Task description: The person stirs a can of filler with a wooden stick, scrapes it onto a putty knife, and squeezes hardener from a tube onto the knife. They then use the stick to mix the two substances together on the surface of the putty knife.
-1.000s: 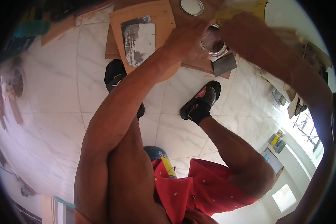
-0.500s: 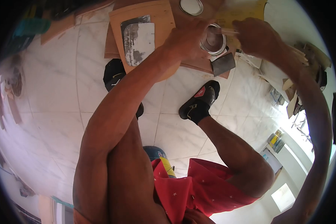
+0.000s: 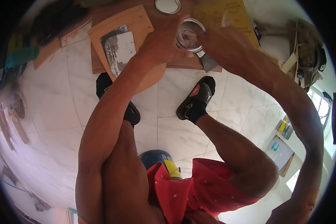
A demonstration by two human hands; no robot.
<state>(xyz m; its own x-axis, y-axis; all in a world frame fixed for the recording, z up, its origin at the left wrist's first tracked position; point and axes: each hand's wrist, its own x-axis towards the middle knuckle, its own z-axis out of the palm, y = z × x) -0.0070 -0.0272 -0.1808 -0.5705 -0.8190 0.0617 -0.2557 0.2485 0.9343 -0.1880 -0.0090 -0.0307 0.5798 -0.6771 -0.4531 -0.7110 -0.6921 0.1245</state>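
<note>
While the left hand grips the open can over the brown board, thumb and fingers spread around its side, the right hand is at the opposite rim, its fingertips too hidden to tell what they pinch

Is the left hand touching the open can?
Touching. The head view shows the left hand pressed round the side of the open can, with no gap between them.

Brown board | tan panel | round lid | yellow sheet | dark grey piece
</note>
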